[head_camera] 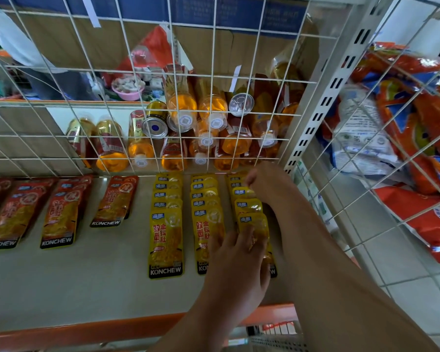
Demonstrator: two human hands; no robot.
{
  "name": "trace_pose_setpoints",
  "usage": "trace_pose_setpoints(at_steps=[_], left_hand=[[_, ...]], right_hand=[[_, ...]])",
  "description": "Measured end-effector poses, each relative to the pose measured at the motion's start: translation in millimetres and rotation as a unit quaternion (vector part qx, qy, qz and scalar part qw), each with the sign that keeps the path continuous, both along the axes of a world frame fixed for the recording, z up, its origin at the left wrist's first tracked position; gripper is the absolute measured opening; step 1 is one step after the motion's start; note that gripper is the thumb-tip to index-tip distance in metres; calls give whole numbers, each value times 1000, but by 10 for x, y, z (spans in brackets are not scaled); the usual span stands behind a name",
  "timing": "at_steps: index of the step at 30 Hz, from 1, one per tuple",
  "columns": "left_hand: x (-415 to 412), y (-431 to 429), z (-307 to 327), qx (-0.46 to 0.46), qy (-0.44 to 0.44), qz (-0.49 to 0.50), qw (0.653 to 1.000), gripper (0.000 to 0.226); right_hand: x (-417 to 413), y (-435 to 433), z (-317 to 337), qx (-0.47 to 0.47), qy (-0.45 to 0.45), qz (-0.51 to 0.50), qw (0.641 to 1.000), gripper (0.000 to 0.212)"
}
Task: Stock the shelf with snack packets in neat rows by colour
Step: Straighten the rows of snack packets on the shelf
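The left hand (235,252) lies over the front of the right-hand yellow row (249,207), hiding the lower half of its nearest packet and a corner of the middle row (205,212). The right hand (267,185) covers that row's far end, so its grip on a packet cannot be told. The red packets (0,214) at far left run off the frame. Small print on the bottles (188,118) behind the wire grid (239,82) is too fine to read.
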State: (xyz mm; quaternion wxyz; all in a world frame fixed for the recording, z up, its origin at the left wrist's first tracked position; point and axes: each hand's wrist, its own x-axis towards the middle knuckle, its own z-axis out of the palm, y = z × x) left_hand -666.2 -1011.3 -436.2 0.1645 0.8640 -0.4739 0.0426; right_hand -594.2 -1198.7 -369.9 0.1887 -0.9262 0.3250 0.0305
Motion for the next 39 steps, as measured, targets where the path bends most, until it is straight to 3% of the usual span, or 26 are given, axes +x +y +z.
trace_pose_setpoints(at_steps=[6, 12, 18, 24, 34, 39], left_hand=[[5, 8, -7, -1, 0, 0, 1000, 47], [5, 3, -14, -2, 2, -9, 1000, 47], [8, 5, -18, -10, 11, -11, 1000, 46], [3, 7, -19, -16, 10, -9, 1000, 45], [2, -5, -19, -6, 17, -7, 1000, 47], [7, 4, -12, -7, 20, -10, 1000, 47]], right_hand=[[-2, -47, -5, 16, -4, -8, 1000, 49], [52, -14, -10, 26, 7, -14, 1000, 42], [8, 30, -7, -23, 12, 18, 999, 26], [-72, 72, -12, -15, -43, -11, 999, 30], [-137, 53, -130, -52, 54, 73, 995, 25], [-111, 17, -165, -39, 57, 90, 994, 20]])
